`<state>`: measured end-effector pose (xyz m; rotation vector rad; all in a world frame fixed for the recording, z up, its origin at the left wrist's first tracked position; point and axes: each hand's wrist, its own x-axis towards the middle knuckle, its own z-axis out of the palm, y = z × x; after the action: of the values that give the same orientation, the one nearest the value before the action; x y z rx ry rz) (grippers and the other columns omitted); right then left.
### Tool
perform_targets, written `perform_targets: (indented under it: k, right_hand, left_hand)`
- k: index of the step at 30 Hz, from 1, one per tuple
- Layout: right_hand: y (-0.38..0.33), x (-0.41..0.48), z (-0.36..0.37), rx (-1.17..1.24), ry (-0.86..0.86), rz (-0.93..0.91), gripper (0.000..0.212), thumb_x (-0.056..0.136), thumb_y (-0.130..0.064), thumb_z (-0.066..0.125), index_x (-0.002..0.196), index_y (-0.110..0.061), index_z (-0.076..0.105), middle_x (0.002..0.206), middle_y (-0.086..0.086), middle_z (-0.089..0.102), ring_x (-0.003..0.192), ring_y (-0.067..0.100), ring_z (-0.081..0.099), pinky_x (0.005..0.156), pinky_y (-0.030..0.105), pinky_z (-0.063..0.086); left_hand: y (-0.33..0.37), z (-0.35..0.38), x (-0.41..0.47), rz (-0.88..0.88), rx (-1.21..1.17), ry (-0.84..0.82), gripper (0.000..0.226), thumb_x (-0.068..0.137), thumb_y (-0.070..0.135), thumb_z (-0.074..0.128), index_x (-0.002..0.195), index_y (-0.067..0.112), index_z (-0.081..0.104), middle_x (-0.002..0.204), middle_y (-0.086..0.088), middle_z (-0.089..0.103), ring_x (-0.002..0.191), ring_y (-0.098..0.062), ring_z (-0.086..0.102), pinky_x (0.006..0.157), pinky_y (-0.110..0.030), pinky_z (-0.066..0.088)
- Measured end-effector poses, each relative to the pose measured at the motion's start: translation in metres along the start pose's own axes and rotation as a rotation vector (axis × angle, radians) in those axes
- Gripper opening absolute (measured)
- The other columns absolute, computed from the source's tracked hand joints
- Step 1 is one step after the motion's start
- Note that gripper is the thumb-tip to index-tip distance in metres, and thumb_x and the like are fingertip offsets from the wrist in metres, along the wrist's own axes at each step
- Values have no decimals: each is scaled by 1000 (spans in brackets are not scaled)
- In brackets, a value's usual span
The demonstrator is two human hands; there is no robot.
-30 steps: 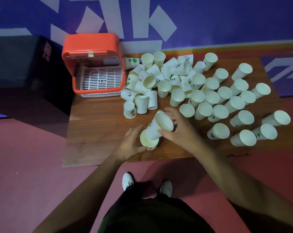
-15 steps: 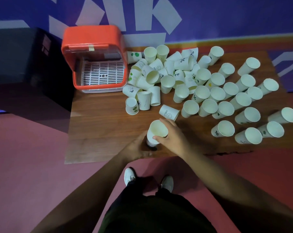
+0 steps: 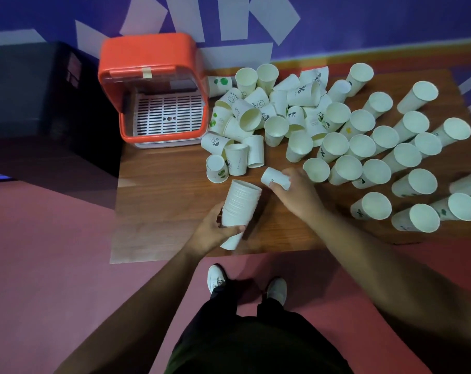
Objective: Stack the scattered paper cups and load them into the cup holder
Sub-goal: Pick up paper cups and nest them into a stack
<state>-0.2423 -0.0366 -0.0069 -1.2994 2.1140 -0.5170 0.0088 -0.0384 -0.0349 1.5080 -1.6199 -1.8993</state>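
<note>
Near the table's (image 3: 158,211) front edge, the left hand (image 3: 211,233) is wrapped around a tall stack of nested cups (image 3: 238,209), tilted. Just beyond, the right hand (image 3: 296,193) grasps a single cup (image 3: 276,178) lying sideways. Loose cups (image 3: 336,125) crowd the table's right side; the orange cup holder (image 3: 150,63) sits at the far left corner.

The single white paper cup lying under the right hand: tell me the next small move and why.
Probably lift that single white paper cup and slide it into the open top of the nested stack of white paper cups. The right hand is closed on it, and the left hand holds the stack tilted, mouth toward it.
</note>
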Motion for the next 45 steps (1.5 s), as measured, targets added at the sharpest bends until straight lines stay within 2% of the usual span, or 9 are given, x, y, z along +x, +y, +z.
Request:
perform_targets:
  k: [6,12,16,20,29,34,38,42,45]
  right_hand:
    - [8,31,24,-479,-16,-138,57,84,-30,68,133,-9,47,130,13,52,119,31,49,97,41,44]
    - [26,24,43,-549,-78,-69,67,82,-23,70,140,-18,38,127,16,47,119,35,45,100,43,40]
    - [29,17,42,-399,-162,7,67,78,-28,70,137,-23,39,125,12,42,116,32,47,97,43,43]
    - [0,9,22,107,-119,143,64,76,-23,70,134,-24,45,124,6,42,106,20,50,85,32,45]
    - [-62,-22,-32,373,-347,71,79,82,-29,77,146,-32,30,126,-5,55,108,7,60,80,23,54]
    - [-76,-37,-23,486,-243,116,70,80,-43,76,139,-29,41,132,-7,60,116,4,57,94,29,50]
    - [-82,-46,-5,503,-204,80,44,86,-46,68,125,-28,56,131,-9,60,116,-2,55,103,30,46]
    - [-65,-42,-7,389,-53,103,37,95,-47,55,124,-25,59,115,-15,59,108,-1,55,84,12,41]
    - [-21,-23,-12,82,155,154,42,92,-37,62,126,-13,57,123,2,55,109,16,58,90,26,47]
  left_hand:
    - [-10,-27,-8,-2,8,77,72,76,43,86,139,31,52,127,8,67,118,-14,63,99,-40,55]
    - [-21,-43,-14,-18,74,68,74,75,45,85,140,35,52,129,11,67,120,-13,62,101,-40,53]
    - [-26,-52,-10,-34,127,53,77,72,37,88,140,35,53,128,14,66,119,-8,60,100,-33,52]
    - [-21,-64,2,-44,142,73,77,73,14,89,139,28,50,124,15,61,116,-4,56,92,-18,47]
    - [7,-89,23,119,271,-116,87,65,28,91,141,41,50,139,11,57,131,-9,52,112,-39,43]
    - [20,-86,24,167,268,-208,82,72,11,90,141,32,52,137,7,58,121,5,54,90,-3,41]
    - [33,-73,22,171,222,-276,77,73,9,89,137,35,54,127,13,66,111,8,61,88,-10,46]
    - [38,-61,23,153,164,-229,74,74,9,88,129,44,51,123,20,63,111,6,60,86,-10,46]
    - [37,-52,25,126,128,-189,76,74,13,88,131,45,50,125,19,62,118,-3,58,92,-18,47]
